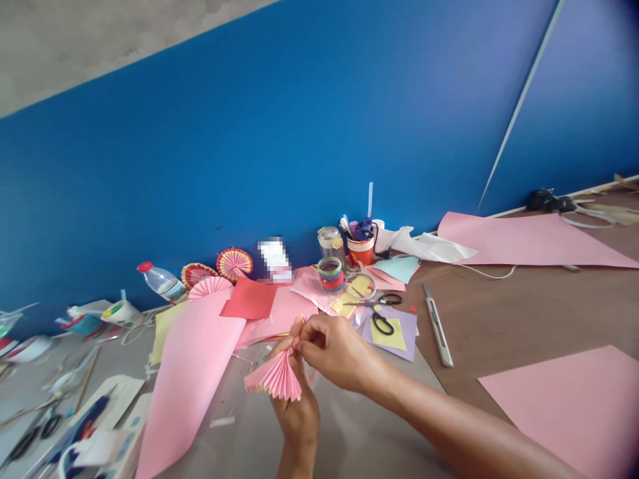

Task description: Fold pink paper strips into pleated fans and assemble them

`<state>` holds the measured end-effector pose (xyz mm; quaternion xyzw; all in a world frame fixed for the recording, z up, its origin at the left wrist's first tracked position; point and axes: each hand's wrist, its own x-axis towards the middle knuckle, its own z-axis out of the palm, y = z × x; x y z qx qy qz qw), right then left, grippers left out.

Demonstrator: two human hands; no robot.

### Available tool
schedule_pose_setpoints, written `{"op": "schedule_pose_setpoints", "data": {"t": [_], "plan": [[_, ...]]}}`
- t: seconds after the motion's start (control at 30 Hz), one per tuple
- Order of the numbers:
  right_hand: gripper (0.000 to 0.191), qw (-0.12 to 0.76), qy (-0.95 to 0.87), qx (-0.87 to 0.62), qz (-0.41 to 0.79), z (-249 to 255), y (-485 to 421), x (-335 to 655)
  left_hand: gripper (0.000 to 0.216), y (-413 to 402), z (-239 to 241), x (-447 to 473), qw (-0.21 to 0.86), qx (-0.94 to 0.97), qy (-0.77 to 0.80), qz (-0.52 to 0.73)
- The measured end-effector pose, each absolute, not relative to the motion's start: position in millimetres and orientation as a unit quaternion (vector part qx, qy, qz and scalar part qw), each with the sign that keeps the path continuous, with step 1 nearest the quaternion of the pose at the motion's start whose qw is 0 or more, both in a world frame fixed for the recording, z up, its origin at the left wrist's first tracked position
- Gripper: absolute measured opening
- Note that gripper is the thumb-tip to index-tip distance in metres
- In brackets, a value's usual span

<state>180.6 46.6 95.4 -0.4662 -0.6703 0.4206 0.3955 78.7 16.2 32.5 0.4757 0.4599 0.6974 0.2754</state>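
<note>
A pink pleated paper fan (279, 378) with a pale yellow edge spreads out below my fingers, its folds gathered at the top. My left hand (299, 409) grips it from behind near the gathered end. Thumb and fingers of my right hand (335, 349) are closed in a pinch at that same narrow end; the exact spot they hold is hidden. Just beyond my hands lie a red paper square (248, 299) and pink paper sheets. Black-handled scissors (383, 323) rest to the right on purple and yellow paper.
A box cutter (438, 327) lies on the brown table, near a large pink sheet (574, 406). Along the blue wall stand a red cup (360, 251) of tools, a jar (330, 241), finished paper rosettes (234, 264) and a tilted bottle (162, 283). Curled pink paper (192, 379) lies left.
</note>
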Motion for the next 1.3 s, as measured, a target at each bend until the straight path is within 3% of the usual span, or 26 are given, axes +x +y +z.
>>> {"op": "schedule_pose_setpoints", "data": {"t": [0.17, 0.4, 0.63, 0.83, 1.03, 1.3], "plan": [[0.008, 0.378, -0.671, -0.484, 0.415, 97, 47, 181, 0.036, 16, 32, 77, 0.251, 0.502, 0.473, 0.679], [0.011, 0.386, -0.675, -0.468, 0.419, 96, 49, 181, 0.036, 17, 31, 79, 0.334, 0.454, 0.424, 0.709], [0.009, 0.368, -0.678, -0.485, 0.412, 97, 49, 181, 0.035, 17, 29, 78, 0.266, 0.489, 0.462, 0.690], [0.012, 0.379, -0.693, -0.484, 0.377, 92, 50, 181, 0.036, 19, 32, 80, 0.324, 0.451, 0.438, 0.707], [0.012, 0.378, -0.671, -0.455, 0.446, 86, 55, 181, 0.037, 19, 34, 80, 0.333, 0.446, 0.432, 0.710], [0.013, 0.361, -0.695, -0.491, 0.380, 94, 52, 181, 0.037, 19, 31, 80, 0.341, 0.446, 0.443, 0.699]]}}
